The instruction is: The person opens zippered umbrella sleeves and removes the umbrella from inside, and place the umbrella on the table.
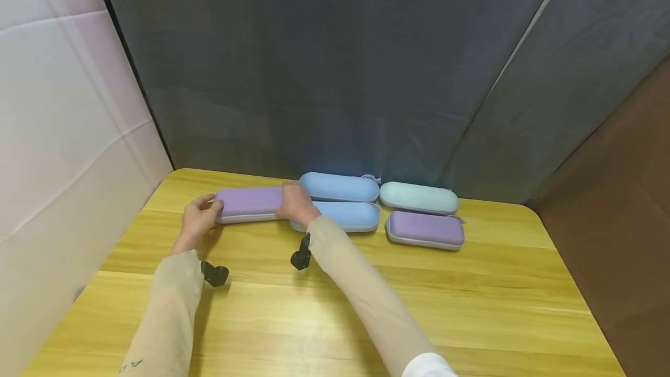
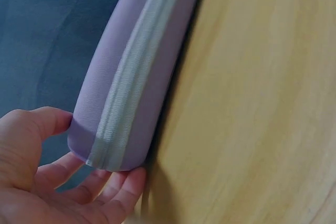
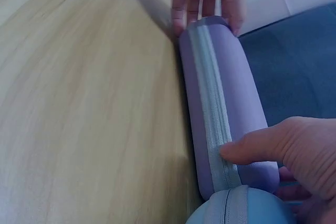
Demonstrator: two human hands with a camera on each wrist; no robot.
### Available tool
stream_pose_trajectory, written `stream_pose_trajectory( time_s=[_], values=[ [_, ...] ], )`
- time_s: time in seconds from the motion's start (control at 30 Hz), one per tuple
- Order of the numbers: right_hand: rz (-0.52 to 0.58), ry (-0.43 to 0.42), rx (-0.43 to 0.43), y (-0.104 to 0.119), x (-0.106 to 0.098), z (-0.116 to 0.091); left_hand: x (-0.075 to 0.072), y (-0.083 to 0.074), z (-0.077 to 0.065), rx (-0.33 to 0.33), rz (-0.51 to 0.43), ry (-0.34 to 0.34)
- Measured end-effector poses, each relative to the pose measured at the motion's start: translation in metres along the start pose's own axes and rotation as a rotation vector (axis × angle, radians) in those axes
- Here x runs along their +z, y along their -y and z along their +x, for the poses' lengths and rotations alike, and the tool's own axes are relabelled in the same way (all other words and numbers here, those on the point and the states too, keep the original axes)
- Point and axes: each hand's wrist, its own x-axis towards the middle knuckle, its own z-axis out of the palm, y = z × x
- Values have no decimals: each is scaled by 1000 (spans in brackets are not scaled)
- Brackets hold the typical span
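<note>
A purple zip case [image 1: 248, 202] with a pale zipper band lies along the back left of the wooden table. At its left end is my left hand [image 1: 198, 221], thumb and fingertips holding the corners in the left wrist view. My right hand [image 1: 298, 203] grips the other end, its thumb [image 3: 247, 149] on the zipper band and its fingers mostly hidden behind the case. Close beside that right end is the rounded tip of the front blue zip case [image 1: 348, 217], which the right hand partly covers in the head view.
Behind the front blue case lies another blue case [image 1: 337, 186]. Further right are a mint case [image 1: 419, 198] and a second purple case [image 1: 425, 230] in front of it. A dark partition [image 1: 314, 74] rises at the table's [image 1: 293, 319] back edge, with a white panel [image 1: 68, 103] left.
</note>
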Motion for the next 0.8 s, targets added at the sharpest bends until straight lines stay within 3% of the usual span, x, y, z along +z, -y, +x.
stream_pose_trajectory(
  time_s=[0.27,0.43,0.6,0.8],
  values=[
    [59,9,-40,4,1,-2,-15,7,-8,-3,-82,71],
    [29,22,-99,12,4,-9,-33,20,-13,-3,-121,185],
    [7,31,-139,19,3,-16,-47,28,-20,21,-31,282],
    [-6,21,-175,21,5,-25,-50,31,-37,76,21,304]
  ],
)
